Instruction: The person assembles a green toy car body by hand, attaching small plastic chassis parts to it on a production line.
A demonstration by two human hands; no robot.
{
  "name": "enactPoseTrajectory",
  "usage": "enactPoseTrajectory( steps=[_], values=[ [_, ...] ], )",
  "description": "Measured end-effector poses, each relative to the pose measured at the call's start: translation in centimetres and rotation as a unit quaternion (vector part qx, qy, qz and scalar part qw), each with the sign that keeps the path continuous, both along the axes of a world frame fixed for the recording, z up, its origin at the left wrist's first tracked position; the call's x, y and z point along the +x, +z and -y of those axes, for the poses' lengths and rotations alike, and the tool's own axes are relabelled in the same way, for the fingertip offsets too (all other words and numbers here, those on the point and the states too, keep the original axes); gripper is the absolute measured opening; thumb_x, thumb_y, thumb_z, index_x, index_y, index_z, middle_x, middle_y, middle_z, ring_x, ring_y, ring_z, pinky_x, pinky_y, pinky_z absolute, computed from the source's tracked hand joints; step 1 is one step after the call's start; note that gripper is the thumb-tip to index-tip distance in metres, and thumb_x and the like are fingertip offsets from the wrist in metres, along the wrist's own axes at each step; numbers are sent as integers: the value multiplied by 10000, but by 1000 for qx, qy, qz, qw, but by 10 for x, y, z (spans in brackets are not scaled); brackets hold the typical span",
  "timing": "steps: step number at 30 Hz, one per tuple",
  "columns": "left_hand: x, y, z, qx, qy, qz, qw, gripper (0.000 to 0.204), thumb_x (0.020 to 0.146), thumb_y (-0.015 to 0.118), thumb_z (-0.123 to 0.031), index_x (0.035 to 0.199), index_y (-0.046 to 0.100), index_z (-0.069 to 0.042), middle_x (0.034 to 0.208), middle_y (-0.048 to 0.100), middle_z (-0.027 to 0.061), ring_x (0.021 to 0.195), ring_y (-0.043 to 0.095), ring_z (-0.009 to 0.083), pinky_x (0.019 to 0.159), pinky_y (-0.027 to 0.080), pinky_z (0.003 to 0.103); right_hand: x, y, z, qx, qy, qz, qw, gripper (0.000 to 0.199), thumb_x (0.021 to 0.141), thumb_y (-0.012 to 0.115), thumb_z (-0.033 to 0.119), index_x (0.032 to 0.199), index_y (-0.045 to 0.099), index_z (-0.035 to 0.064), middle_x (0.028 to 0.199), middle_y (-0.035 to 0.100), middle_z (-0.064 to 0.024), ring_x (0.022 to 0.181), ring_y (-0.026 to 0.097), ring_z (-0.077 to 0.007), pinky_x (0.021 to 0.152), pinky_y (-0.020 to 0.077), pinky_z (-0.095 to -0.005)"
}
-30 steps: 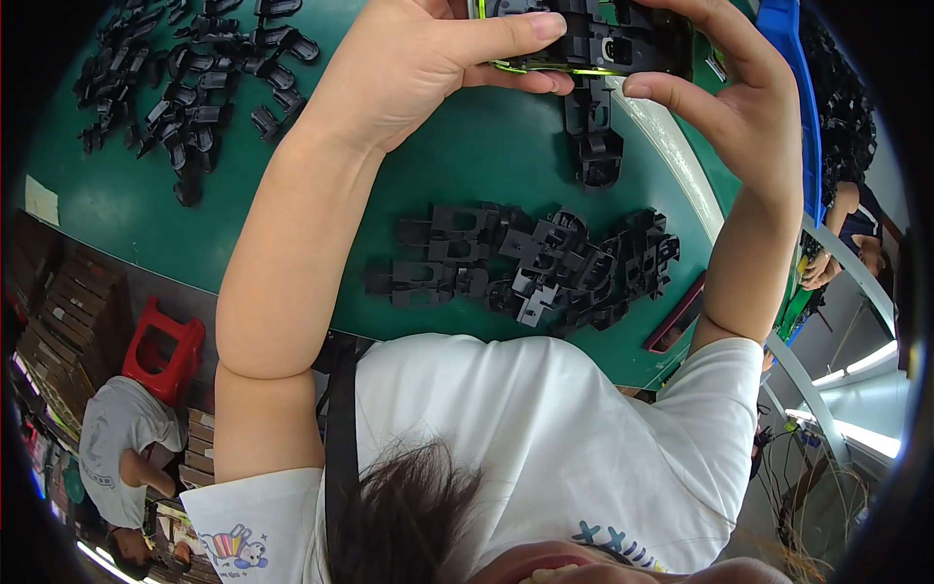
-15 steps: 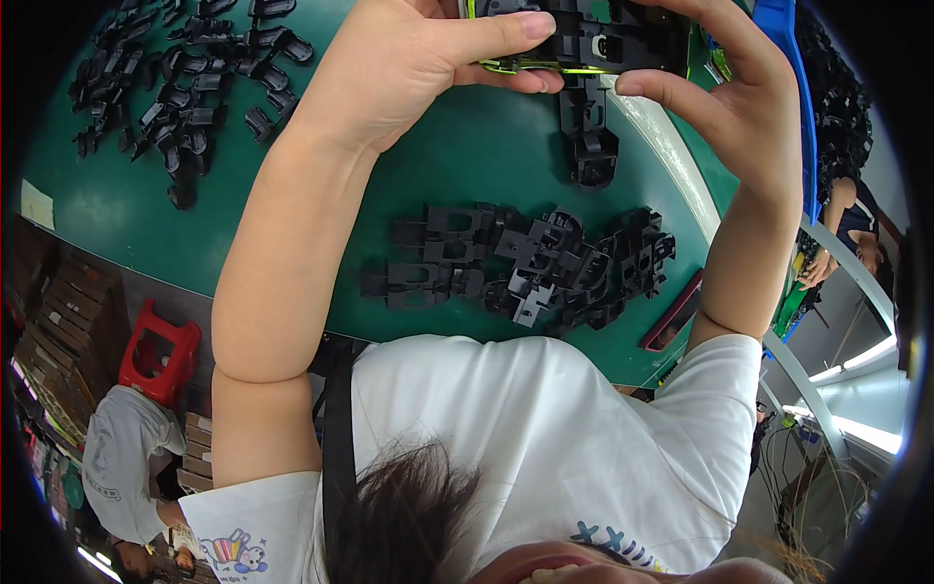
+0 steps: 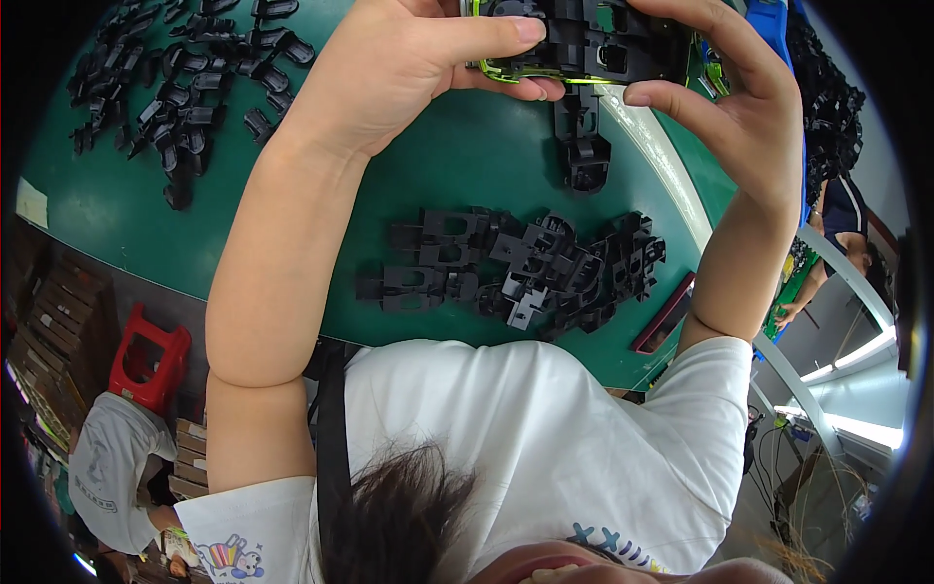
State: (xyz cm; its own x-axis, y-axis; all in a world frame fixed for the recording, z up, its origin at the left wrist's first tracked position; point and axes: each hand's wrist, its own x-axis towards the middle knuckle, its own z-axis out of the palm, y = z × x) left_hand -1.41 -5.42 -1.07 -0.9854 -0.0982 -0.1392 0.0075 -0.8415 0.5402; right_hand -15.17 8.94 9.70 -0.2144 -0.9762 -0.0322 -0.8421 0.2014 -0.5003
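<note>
At the top edge, my left hand (image 3: 428, 58) grips a black plastic chassis-like part with a bright green edge (image 3: 584, 49). Its thumb lies over the part's left end and its fingers curl underneath. My right hand (image 3: 744, 107) is closed round the right end, with the thumb by the near edge and the index finger along the far side. The upper side of the part has openings and raised ribs; its far edge is cut off by the frame. Just below it, a separate long black plastic piece (image 3: 586, 161) rests on the green table (image 3: 292, 248).
Near my chest lies a heap of black plastic frames (image 3: 545, 258). Many small black pieces (image 3: 199, 112) spread over the far left. A dark red-edged phone-like object (image 3: 666, 313) sits near the table edge. On the right stands a blue bin rim (image 3: 773, 29). Other people work nearby.
The held part has tilted slightly, showing more of its ribbed upper side. Both hands keep their hold, shifting only a little.
</note>
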Motion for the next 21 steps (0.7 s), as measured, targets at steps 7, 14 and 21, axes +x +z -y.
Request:
enactPoseTrajectory(
  steps=[7,14,21],
  values=[
    [-4,-1,-1,3,4,26,1000,385,822,607,32,1195,514,47,989,617,211,777,652,267,655,568,316,-7,-5,-3,-12,19,-31,999,490,644,827,168,1038,615,-33,1017,639,-156,903,634,-238,788,510,-328],
    [2,0,3,17,44,49,998,375,813,597,59,1181,535,22,1020,612,207,798,650,288,641,556,332,7,11,0,-46,-53,11,997,530,673,810,184,1123,596,1,1237,533,-156,1122,534,-232,951,423,-330],
    [-7,-1,-6,13,48,11,999,358,821,589,59,1172,541,10,1066,597,196,810,644,293,656,549,336,-4,-13,-38,-132,-299,30,945,92,725,710,40,794,682,-14,1044,633,-146,976,590,-182,799,441,-276]
  ],
)
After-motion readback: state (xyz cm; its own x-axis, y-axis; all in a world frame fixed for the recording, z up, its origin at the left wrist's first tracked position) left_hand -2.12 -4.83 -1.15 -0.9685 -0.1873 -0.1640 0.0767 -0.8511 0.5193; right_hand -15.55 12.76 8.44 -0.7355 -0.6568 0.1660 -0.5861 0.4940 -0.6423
